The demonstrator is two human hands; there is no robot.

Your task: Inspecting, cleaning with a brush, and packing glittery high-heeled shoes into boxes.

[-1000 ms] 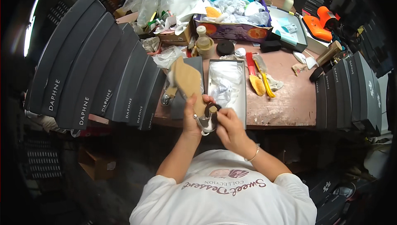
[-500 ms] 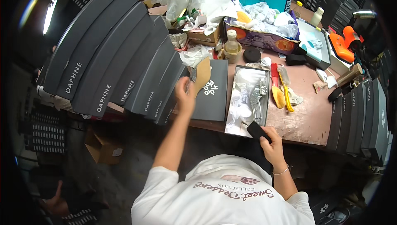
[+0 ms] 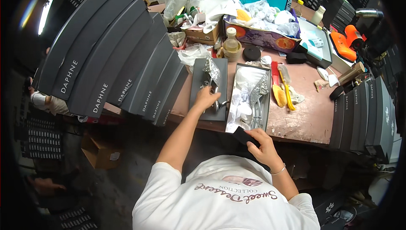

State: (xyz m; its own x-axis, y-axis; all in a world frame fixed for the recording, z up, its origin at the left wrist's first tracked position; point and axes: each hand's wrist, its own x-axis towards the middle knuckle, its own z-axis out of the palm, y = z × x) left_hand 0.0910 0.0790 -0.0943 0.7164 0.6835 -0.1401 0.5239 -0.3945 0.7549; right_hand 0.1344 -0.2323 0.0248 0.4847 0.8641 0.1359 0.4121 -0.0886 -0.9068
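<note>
My left hand [image 3: 206, 99] is closed around a silver high-heeled shoe [image 3: 212, 70] with a glittering front. The shoe is over a dark grey box lid [image 3: 200, 78], its sparkly upper showing and its toe toward the back of the table. To the right is an open shoebox [image 3: 268, 111]. In it a matching silver shoe [image 3: 257, 92] lies beside crumpled white tissue paper [image 3: 238, 109]. In front of this box, my right hand [image 3: 264, 145] grips a flat black block [image 3: 243, 136] near the box's front edge; its material cannot be made out.
Stacked dark shoeboxes [image 3: 110, 57] rise at the left, with more boxes [image 3: 363, 111] at the right. Behind are a bottle [image 3: 231, 44], a black round tin [image 3: 251, 53] and a carton of tissue [image 3: 262, 35]. A red-handled brush [image 3: 277, 86] and yellow brush [image 3: 289, 90] lie right of the box.
The shoe in my left hand has turned from its tan sole to its glittery upper and come lower over the lid. My right hand has shifted slightly left with the black block.
</note>
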